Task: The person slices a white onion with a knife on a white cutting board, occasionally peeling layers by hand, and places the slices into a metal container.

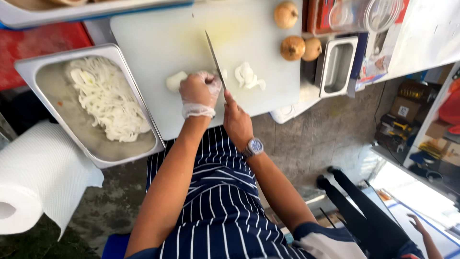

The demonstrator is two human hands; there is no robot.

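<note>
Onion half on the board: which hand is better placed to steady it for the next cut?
Left. The gloved left hand already rests on the onion half, while the right hand grips the knife beside it.

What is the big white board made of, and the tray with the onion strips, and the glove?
The cutting board looks like matte white plastic: flat, smooth, faintly stained. The tray seems to be stainless steel: grey, dully shiny, with a rolled rim. The glove on the left hand looks like thin, see-through plastic or vinyl, since it wrinkles and lets skin show. The knife blade looks like steel.
</note>
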